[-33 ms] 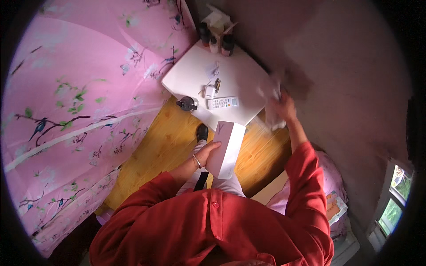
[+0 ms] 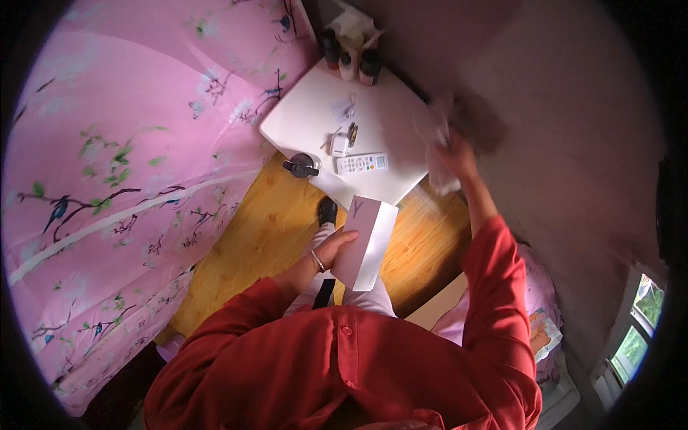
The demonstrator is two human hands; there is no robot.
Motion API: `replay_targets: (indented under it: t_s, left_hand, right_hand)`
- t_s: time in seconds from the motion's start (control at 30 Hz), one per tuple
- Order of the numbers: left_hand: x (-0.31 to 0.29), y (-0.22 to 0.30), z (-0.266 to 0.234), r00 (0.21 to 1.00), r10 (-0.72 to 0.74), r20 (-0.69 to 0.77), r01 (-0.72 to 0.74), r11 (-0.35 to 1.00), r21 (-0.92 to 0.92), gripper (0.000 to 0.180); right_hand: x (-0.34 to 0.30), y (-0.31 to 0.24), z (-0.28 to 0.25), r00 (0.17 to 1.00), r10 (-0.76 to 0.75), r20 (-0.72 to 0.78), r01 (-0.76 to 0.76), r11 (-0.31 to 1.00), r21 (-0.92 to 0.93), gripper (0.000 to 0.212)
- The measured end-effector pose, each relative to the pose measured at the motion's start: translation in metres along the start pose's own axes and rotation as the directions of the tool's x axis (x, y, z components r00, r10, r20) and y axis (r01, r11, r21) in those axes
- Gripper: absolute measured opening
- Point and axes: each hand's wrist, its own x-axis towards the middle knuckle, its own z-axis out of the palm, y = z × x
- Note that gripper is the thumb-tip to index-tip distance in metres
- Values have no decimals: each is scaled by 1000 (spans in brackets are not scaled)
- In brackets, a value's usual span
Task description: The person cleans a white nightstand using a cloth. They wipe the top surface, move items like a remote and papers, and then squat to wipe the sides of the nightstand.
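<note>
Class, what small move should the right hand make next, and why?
Probably bring the pale, blurred cloth-like thing in the right hand toward the white box. The left hand holds that box in front of the body, while the right hand is out by the right edge of the table, apart from it.

On the worktop (image 2: 301, 107), room lies right of the remote (image 2: 362, 163), up to the blurred cloth (image 2: 443, 178); a dark-lidded jar (image 2: 301, 165) obstructs its left, a white block (image 2: 340, 145) its far side.
</note>
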Motion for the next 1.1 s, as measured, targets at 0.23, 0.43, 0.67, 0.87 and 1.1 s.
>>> replay_targets:
  t_s: [0.23,0.43,0.67,0.87,1.1]
  left_hand:
    - [-2,-3,-40,987,145,-69,-112,928,355,52]
    - [14,-18,-57,994,60,-88,-23,930,367,50]
    - [-22,-32,-80,980,129,-149,-75,943,324,54]
    - [-49,-26,-92,965,20,-260,76,933,352,57]
    - [-41,-24,-97,963,124,-239,-35,938,346,55]
  right_hand:
    - [99,-13,113,999,-44,-7,38,926,-375,56]
    - [80,27,107,939,-287,188,341,839,-424,45]
    - [30,22,94,960,-113,255,203,911,-358,49]
    - [-36,53,97,978,197,-66,-205,966,-155,57]
    - [-176,112,83,562,823,84,-782,495,379,33]
